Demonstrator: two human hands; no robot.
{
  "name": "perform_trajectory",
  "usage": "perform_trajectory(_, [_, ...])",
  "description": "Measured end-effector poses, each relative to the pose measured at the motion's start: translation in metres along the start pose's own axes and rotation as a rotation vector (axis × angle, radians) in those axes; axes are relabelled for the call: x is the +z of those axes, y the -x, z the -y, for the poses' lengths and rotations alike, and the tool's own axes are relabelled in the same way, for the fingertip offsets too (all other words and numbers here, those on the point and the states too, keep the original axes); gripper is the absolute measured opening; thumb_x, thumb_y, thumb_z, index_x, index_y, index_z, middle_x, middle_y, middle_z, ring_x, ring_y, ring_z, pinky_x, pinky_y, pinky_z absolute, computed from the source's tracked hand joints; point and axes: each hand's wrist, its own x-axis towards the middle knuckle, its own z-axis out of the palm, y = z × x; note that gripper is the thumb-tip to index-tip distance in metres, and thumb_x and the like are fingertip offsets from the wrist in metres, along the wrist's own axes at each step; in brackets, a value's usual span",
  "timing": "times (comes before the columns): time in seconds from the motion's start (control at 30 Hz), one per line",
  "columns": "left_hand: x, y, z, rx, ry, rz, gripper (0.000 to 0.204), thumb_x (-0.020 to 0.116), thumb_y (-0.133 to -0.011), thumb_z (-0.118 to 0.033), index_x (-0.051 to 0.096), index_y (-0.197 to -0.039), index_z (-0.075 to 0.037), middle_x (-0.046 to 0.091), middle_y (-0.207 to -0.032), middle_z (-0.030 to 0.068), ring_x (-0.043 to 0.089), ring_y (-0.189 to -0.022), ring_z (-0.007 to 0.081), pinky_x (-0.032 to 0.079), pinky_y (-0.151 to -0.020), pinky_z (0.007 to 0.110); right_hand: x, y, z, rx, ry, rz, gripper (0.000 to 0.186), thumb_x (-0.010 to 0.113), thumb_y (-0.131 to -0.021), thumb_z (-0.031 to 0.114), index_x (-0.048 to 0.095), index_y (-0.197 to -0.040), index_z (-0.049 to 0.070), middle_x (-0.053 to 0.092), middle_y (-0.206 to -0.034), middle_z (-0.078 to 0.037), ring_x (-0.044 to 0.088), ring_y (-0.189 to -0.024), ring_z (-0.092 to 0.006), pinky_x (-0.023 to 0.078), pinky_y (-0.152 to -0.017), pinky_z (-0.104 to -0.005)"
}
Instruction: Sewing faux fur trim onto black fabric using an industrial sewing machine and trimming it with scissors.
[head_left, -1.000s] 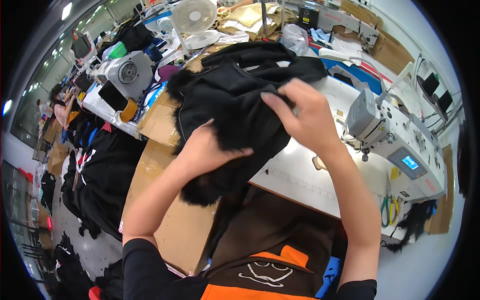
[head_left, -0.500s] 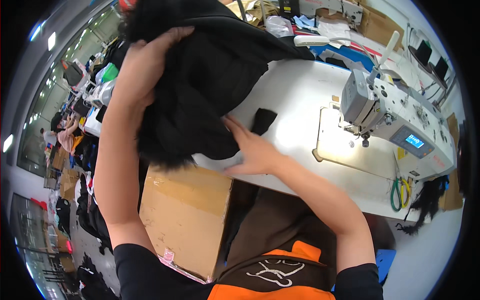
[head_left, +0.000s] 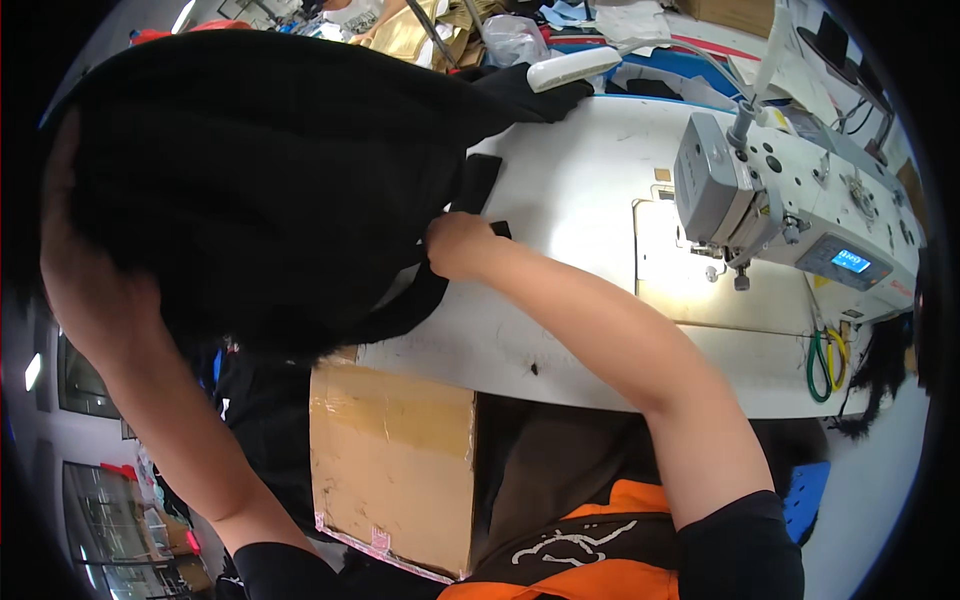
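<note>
Swung farther left of the sewing machine [head_left: 800,225] since half a second ago, the black garment [head_left: 290,180] now spreads broad and rounded, reaching past the white table [head_left: 575,190]. The left hand [head_left: 85,265], at the garment's far side from the machine, has shifted left too; dark cloth hides its fingers, so I cannot tell its grip. The right hand [head_left: 458,245], between garment and machine, has gone from open to closed, seemingly pinching the garment's edge beside a dark strip [head_left: 480,182]. If the right hand loosens while cloth is pulled leftward, the garment could slide off or its edge fold under. It looks soft and matte, fuzzy along its lower edge; the table is smooth and hard.
</note>
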Motion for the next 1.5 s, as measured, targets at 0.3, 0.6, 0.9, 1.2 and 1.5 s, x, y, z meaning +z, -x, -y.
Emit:
perform_trajectory(0.3, [0.063,0.003,0.115,-0.249,-0.198,-0.111,0.05,0.074,-0.1,-0.029,0.065,-0.141,-0.001,0.067,-0.142,0.0118,0.06,-0.132,0.0211,0.041,-0.116,0.032,0.049,0.013,-0.02,-0.167,0.316,0.081,0.059,0.06,-0.102,0.054,0.074,-0.124,0.001,0.067,-0.139,-0.024,0.075,-0.107,-0.0337,0.062,-0.088,-0.043])
perform_trajectory(0.6, [0.118,0.14,0.156,-0.06,-0.516,1.103,0.11,0.081,-0.091,-0.049,0.017,-0.169,-0.005,0.024,-0.169,0.035,0.023,-0.157,0.0516,0.031,-0.122,0.061,0.023,0.233,-0.024,-0.12,0.222,-0.066,0.029,0.063,-0.101,0.027,0.065,-0.099,-0.002,0.075,-0.098,-0.027,0.074,-0.064,-0.0317,0.058,-0.051,-0.0432])
perform_trajectory(0.9, [0.236,0.215,0.228,0.129,-0.659,1.208,0.076,0.048,-0.109,-0.056,0.032,-0.167,-0.01,0.023,-0.166,0.0409,0.014,-0.153,0.0666,0.02,-0.127,0.064,-0.023,0.276,-0.041,0.222,-0.939,0.472,0.041,0.06,-0.109,0.039,0.062,-0.133,0.007,0.074,-0.086,-0.018,0.072,-0.075,-0.0348,0.058,-0.076,-0.0418])
perform_trajectory(1.2, [0.368,0.159,0.306,-0.048,-0.624,0.837,0.079,0.056,-0.098,-0.069,0.046,-0.162,-0.023,0.031,-0.172,0.0223,0.02,-0.16,0.0484,0.031,-0.118,0.074,-0.006,0.271,-0.065,0.507,-1.172,0.024,0.027,0.065,-0.108,0.025,0.063,-0.118,0.0,0.07,-0.095,-0.004,0.061,-0.09,-0.0077,0.052,-0.08,-0.0287])
perform_trajectory(1.5, [0.274,0.221,0.157,0.244,-0.078,0.853,0.051,0.066,-0.102,-0.018,0.053,-0.149,-0.005,0.042,-0.158,0.0359,0.033,-0.15,0.0584,0.032,-0.123,0.059,-0.002,0.281,-0.068,0.522,-1.08,-0.074,0.032,0.069,-0.103,0.015,0.059,-0.128,-0.003,0.072,-0.093,-0.007,0.066,-0.072,-0.0091,0.054,-0.064,-0.027])
